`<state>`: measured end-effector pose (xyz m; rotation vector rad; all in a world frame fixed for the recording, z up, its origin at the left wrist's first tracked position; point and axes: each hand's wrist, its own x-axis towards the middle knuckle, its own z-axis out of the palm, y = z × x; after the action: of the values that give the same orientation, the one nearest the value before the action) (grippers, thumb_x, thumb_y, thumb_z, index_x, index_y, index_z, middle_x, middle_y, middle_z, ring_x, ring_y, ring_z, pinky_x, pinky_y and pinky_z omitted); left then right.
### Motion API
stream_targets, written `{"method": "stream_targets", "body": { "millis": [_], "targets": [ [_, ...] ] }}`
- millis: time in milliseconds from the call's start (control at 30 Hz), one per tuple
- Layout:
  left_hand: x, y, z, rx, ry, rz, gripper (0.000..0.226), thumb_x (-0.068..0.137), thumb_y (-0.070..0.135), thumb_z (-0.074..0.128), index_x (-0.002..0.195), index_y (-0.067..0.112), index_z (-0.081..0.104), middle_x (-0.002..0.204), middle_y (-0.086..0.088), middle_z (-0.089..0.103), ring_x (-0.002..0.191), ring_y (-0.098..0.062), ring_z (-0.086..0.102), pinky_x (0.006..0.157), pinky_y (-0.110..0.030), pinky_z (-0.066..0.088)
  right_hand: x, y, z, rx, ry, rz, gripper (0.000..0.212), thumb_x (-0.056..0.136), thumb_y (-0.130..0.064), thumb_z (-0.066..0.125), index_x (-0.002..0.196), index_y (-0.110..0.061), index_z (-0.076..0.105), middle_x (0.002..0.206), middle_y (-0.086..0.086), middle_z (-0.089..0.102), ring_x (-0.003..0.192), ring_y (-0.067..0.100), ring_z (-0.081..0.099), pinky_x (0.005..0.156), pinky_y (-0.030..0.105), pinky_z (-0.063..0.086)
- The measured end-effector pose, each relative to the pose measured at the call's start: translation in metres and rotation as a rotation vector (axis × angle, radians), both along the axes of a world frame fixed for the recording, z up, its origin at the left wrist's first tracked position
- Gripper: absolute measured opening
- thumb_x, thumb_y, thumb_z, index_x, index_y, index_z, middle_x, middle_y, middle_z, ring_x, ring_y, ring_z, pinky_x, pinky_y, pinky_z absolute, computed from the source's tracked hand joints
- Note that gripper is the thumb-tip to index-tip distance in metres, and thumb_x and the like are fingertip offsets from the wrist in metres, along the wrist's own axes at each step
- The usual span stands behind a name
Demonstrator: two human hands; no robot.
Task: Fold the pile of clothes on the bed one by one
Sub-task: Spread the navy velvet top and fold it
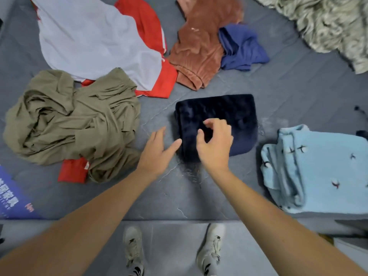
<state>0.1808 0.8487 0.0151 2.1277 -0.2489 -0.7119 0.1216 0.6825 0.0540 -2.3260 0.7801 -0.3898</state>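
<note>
Navy bundle sat folded, plush, soft, light; best lifted under both side edges. Left hand flat, fingers spread; right hand loosely curled, gripping nothing.

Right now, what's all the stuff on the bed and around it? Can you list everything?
folded navy fleece garment: one, dark navy, bed centre, under the hands
folded light blue garment: one, pale blue with small bird shapes, right side
olive garment: one, olive green, crumpled at left
red and white garment: one, white with red trim, top left, spread out
rust-brown garment: one, rust brown, top centre, crumpled
blue garment: one, royal blue, beside the rust-brown one
furry blanket: one, grey-cream, top right
purple printed sheet: one, purple, left edge
bed: one, grey
shoes: two, off-white, bottom on the floor
left hand: one, open, thumb at the navy garment's edge
right hand: one, fingers loosely curled over the navy garment
</note>
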Motion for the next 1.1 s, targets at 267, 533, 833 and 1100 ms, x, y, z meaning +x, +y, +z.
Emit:
{"method": "stream_targets", "body": {
  "millis": [267,533,833,1100],
  "targets": [
    [0.037,-0.118,-0.053,-0.313,0.388,0.499,0.093,0.057,0.078,0.086,0.138,0.041,0.057,0.128,0.014,0.070,0.119,-0.016,0.067,0.107,-0.048,0.051,0.007,-0.210,-0.050,0.701,0.235,-0.252,0.102,0.070,-0.064,0.084,0.153,-0.026,0.039,0.142,0.000,0.058,0.125,0.018,0.060,0.112,0.041,0.046],
    [0.017,-0.137,-0.038,-0.328,0.384,0.630,0.047,0.080,0.049,0.086,0.121,0.033,0.069,0.110,0.008,0.077,0.098,-0.014,0.075,0.082,-0.036,0.061,-0.005,-0.205,-0.094,0.966,0.117,-0.174,0.066,0.076,-0.060,0.081,0.130,-0.024,0.068,0.115,-0.010,0.076,0.110,0.011,0.071,0.104,0.037,0.055],
    [-0.076,-0.112,-0.021,-0.250,0.505,0.571,0.064,0.074,0.054,0.088,0.128,0.028,0.068,0.114,0.005,0.078,0.105,-0.017,0.074,0.097,-0.044,0.058,-0.120,-0.181,-0.073,1.014,0.220,-0.278,0.039,0.087,-0.057,0.076,0.119,-0.039,0.066,0.115,-0.017,0.073,0.112,0.009,0.067,0.108,0.041,0.052],
    [-0.076,-0.106,-0.004,-0.334,0.428,0.512,0.065,0.071,0.048,0.089,0.128,0.026,0.068,0.115,0.008,0.077,0.106,-0.012,0.074,0.093,-0.038,0.058,-0.126,-0.170,-0.060,1.067,0.117,-0.297,0.072,0.071,-0.061,0.084,0.133,-0.027,0.067,0.117,-0.012,0.076,0.112,0.011,0.072,0.105,0.041,0.055]
  ]
}}
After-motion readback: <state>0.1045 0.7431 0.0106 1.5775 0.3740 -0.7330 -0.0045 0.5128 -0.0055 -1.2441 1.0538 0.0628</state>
